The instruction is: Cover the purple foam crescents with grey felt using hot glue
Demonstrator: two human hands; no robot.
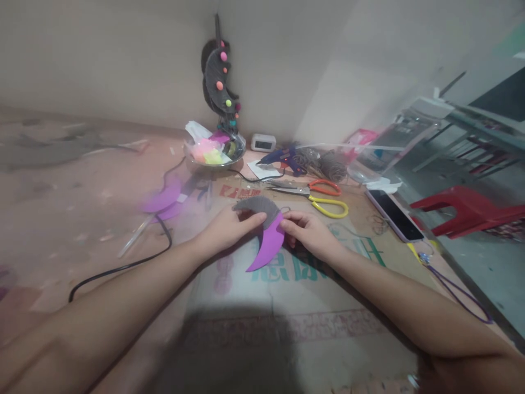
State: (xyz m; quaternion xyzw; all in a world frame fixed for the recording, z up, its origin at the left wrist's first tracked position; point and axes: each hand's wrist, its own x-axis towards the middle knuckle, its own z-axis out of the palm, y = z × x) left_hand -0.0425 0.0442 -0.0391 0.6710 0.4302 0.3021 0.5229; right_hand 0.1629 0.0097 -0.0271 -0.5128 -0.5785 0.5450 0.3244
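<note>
A purple crescent-shaped cutout [269, 245], its upper half wrapped in grey yarn, is held above the cardboard. My left hand [233, 229] pinches the grey-wrapped upper part, thumb on top. At the purple edge where the wrapping ends, my right hand [305, 232] is closed, thumb against fingers; a thin strand loops just above it. Beyond the crescent lie scissors [309, 191] with one orange and one yellow handle. A blue glue gun [283, 158] and a tangle of grey yarn [324, 163] sit farther back.
A bowl of colourful scraps [213, 156] stands under a grey crescent ornament [219, 76] with pompoms. Blurred purple cutouts [164, 200] and a black cable [123, 268] lie left. A phone [396, 215], a clear container [400, 139] and a red stool [463, 210] are right.
</note>
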